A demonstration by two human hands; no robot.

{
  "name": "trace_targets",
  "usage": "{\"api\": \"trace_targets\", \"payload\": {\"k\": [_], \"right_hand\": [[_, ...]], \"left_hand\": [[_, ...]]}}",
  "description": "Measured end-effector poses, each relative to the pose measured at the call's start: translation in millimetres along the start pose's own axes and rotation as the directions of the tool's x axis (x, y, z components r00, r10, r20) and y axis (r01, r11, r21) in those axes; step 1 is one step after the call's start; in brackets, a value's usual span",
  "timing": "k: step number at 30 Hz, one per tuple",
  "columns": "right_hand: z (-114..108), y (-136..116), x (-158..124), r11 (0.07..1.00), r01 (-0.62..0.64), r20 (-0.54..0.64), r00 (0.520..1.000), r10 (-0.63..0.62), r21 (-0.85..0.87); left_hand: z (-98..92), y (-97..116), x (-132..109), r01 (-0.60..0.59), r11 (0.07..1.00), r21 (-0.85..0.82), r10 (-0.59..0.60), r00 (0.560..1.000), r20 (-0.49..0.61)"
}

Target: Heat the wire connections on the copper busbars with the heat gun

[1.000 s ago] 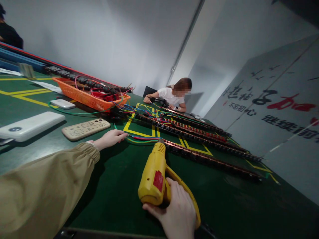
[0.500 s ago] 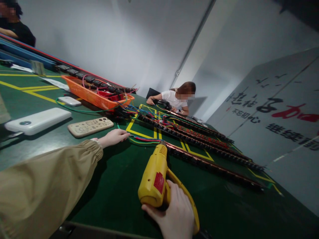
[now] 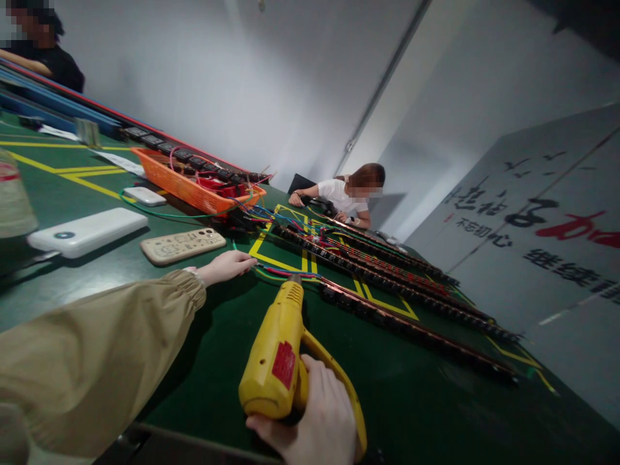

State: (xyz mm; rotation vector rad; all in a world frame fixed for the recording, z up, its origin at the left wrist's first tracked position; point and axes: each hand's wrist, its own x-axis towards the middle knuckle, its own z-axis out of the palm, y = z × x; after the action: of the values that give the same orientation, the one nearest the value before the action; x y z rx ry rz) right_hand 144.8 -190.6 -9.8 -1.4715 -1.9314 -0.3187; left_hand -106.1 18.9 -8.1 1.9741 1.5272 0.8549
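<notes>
My right hand (image 3: 314,420) is wrapped round the grip of a yellow electric screwdriver (image 3: 278,352), near the table's front edge. Its nose points at the near end of a long dark power strip (image 3: 411,329) lying on the green table (image 3: 227,361). My left hand (image 3: 227,265), in a tan sleeve, reaches forward with its fingers pinched on the red, blue and green wires (image 3: 281,272) that come out of that strip's end. Several more long strips (image 3: 378,261) lie in parallel beyond it.
A beige phone (image 3: 183,245), a white power bank (image 3: 87,232) and a small white device (image 3: 144,196) lie to the left. An orange basket (image 3: 194,187) holds parts and wires. One person sits at the far end (image 3: 346,197), another at the top left (image 3: 43,51).
The screwdriver and my right hand have shifted a little to the left and nearer to me. My left hand stays on the wires. The view has panned slightly.
</notes>
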Motion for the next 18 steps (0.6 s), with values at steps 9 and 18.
{"api": "trace_targets", "payload": {"k": [9,18], "right_hand": [[18.1,-29.2,3.0,0.997,0.059,-0.076,0.996,-0.056,0.041],[15.8,-52.3,21.6,0.984,0.062,-0.011,0.998,-0.061,0.164]], "left_hand": [[0.0,-0.2,1.0,-0.033,0.999,-0.034,0.032,0.999,-0.012],[-2.4,1.8,-0.1,-0.024,1.0,0.009,0.024,0.999,-0.021]]}}
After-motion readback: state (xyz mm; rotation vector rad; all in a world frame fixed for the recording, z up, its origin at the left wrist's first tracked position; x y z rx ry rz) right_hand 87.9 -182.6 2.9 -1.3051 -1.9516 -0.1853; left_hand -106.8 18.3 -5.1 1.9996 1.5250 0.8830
